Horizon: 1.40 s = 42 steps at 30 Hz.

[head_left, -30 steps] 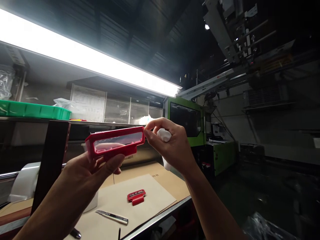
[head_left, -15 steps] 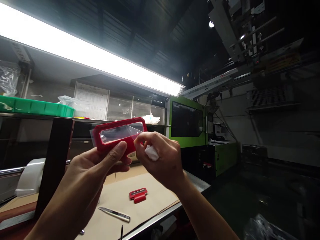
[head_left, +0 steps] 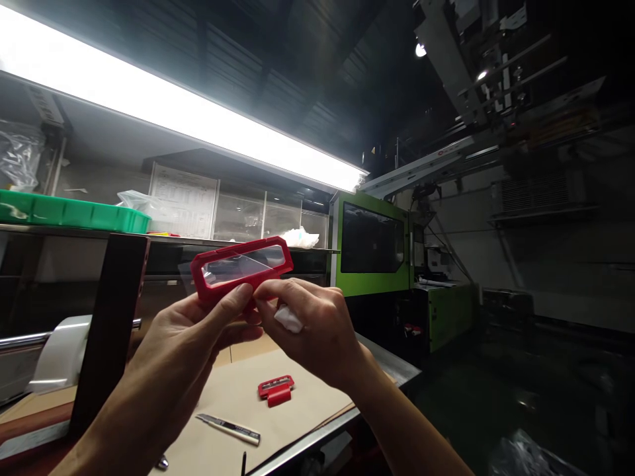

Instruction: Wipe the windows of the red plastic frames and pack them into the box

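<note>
Raised above the bench is a red plastic frame (head_left: 243, 284) with a long window, through which clear film shows. My left hand (head_left: 198, 334) grips its lower left, thumb in front and fingers behind. Clear film also sticks out past the frame's left end. My right hand (head_left: 312, 327) is closed, with a crumpled white cloth or tissue (head_left: 288, 318) tucked in its fingers. Its pinched thumb and index finger are at the frame's lower edge, close to my left thumb. On the bench below lie a smaller red part (head_left: 276, 390) and a utility knife (head_left: 228, 428).
Brown cardboard (head_left: 297, 370) covers the metal-edged bench. A dark upright post (head_left: 112, 324) and a white roll (head_left: 64, 350) stand at left. The shelf behind holds a green tray (head_left: 74, 211). A green machine (head_left: 372, 244) stands beyond the bench; a light tube (head_left: 198, 112) hangs above.
My right hand has moved left and slightly down along the frame, from near its right end toward my left thumb. The frame's lower right corner is now uncovered.
</note>
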Motion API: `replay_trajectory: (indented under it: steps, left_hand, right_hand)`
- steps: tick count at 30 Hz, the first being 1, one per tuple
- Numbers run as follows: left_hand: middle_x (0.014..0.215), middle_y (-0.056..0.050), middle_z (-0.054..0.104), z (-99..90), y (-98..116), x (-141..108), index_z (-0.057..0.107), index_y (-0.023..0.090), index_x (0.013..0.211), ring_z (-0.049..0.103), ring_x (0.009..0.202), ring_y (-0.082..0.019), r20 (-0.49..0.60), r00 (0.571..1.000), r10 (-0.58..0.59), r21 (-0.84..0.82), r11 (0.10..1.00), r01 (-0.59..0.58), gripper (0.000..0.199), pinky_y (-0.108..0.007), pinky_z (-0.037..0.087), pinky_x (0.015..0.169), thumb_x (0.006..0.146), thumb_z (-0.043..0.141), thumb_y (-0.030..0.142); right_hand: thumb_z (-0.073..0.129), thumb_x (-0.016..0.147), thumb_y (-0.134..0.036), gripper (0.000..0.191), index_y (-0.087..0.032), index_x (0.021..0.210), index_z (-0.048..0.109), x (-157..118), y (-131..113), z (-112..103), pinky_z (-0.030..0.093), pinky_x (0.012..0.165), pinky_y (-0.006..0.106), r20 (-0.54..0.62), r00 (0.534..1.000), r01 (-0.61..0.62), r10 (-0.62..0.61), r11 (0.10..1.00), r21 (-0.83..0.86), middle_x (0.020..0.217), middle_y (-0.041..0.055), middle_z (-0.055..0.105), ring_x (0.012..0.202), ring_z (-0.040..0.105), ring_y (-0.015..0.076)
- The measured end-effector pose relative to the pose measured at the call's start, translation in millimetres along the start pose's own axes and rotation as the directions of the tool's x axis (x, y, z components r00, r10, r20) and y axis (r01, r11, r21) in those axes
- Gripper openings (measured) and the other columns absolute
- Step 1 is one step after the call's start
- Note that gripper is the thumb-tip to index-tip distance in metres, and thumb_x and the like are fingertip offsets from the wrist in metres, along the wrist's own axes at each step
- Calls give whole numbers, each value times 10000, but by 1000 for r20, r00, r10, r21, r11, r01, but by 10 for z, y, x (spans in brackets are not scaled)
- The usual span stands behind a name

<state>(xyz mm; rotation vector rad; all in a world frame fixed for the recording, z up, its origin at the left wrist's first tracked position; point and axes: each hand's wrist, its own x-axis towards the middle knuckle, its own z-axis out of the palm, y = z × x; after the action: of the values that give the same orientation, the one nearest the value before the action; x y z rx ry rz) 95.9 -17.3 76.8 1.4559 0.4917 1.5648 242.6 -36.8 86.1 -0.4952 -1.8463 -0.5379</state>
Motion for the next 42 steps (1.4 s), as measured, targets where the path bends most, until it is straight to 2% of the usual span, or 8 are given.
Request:
replay_trajectory:
  steps: [3, 6, 10, 13, 16, 25, 31, 42]
  left_hand:
    - [677, 9, 723, -53, -7, 23, 726, 216, 809, 642, 645, -128, -59, 998, 15, -49, 999, -18, 276, -171, 551, 588, 627, 790, 413]
    - [612, 18, 708, -74, 9, 35, 727, 214, 799, 615, 553, -102, -95, 995, 27, -103, 994, -37, 286, -138, 529, 521, 581, 826, 372]
    - [591, -5, 708, -72, 9, 49, 726, 198, 776, 624, 544, -119, -81, 996, 31, -120, 992, -41, 293, -153, 539, 515, 566, 832, 373]
    - [611, -9, 710, -76, 0, 51, 723, 204, 811, 621, 537, -122, -49, 998, 34, -115, 993, -40, 297, -162, 543, 511, 587, 820, 373]
    - [621, -8, 707, -83, 4, 48, 720, 205, 822, 616, 533, -118, -45, 999, 11, -98, 995, -15, 315, -163, 540, 515, 587, 820, 390]
    - [660, -3, 718, -125, 56, 36, 709, 233, 868, 618, 597, -128, -17, 998, 54, 2, 999, -54, 304, -174, 526, 545, 639, 780, 420]
    - [608, -13, 689, -57, 302, 122, 702, 187, 719, 607, 562, -126, -21, 974, 226, 179, 959, -219, 284, -193, 500, 546, 637, 762, 452]
    - [656, -23, 709, -1, 708, 189, 734, 187, 844, 608, 515, -132, -12, 926, 379, 237, 900, -365, 322, -221, 531, 489, 596, 773, 389]
  right_hand:
    - [576, 856, -231, 87, -213, 878, 658, 32, 8, -67, 453, 551, 231, -67, 997, -39, 49, 989, 143, 720, -8, 669, 578, 566, 98]
    - [611, 842, -345, 136, -221, 854, 665, 115, 90, -128, 333, 415, 215, -173, 939, -233, 298, 919, 319, 557, -55, 531, 451, 439, 72]
    - [631, 806, -454, 267, -196, 868, 661, 263, 225, -142, 238, 383, 211, 10, 875, -392, 485, 695, 603, 505, -82, 403, 416, 329, 52]
    - [642, 790, -471, 286, -186, 776, 631, 335, 265, -113, 167, 361, 212, 184, 874, -428, 449, 534, 729, 503, -91, 377, 392, 247, 37]
    - [675, 762, -453, 307, -186, 664, 562, 358, 265, -87, 119, 353, 219, 240, 876, -431, 419, 454, 780, 493, -93, 377, 384, 209, 32]
    - [711, 713, -422, 278, -190, 694, 558, 378, 274, -5, 138, 355, 213, 234, 864, -424, 446, 395, 815, 484, -108, 352, 383, 208, 30]
    - [716, 678, -326, 299, -191, 575, 470, 459, 265, 135, 119, 345, 204, 266, 835, -431, 482, 272, 860, 446, -114, 335, 362, 194, 21]
    - [710, 676, -268, 210, -187, 638, 519, 702, 128, 161, 116, 329, 194, 150, 840, -275, 522, 171, 946, 450, -120, 344, 347, 194, 14]
